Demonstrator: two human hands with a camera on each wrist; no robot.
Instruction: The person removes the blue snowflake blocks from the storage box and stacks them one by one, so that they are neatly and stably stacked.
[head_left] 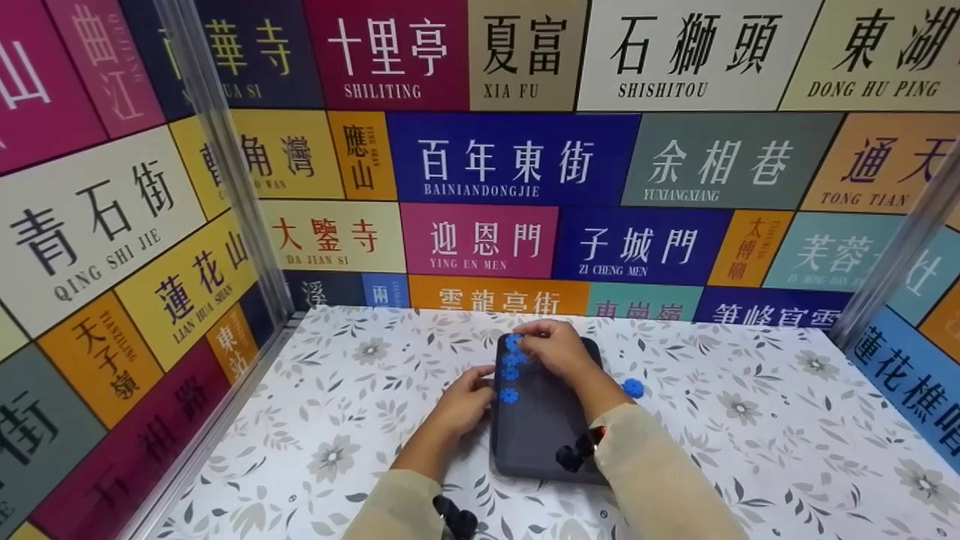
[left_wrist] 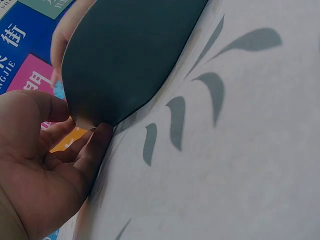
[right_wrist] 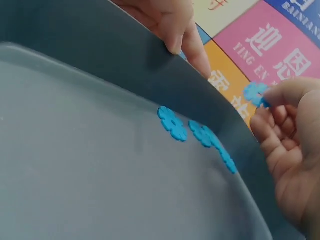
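A dark grey rectangular tray lies on the table, its wall filling the upper part of the left wrist view. My left hand grips its left rim between thumb and fingers. At the far left corner, my right hand pinches a blue flower-shaped plastic piece between thumb and fingertip, close by the rim. Several like pieces lie inside along the left wall, one of them a flower piece set a little apart from the others.
Another blue flower piece is on the table, right of the tray. The tablecloth is white with grey flowers and leaves. Walls of coloured name panels stand behind and at both sides, with clear posts at the corners.
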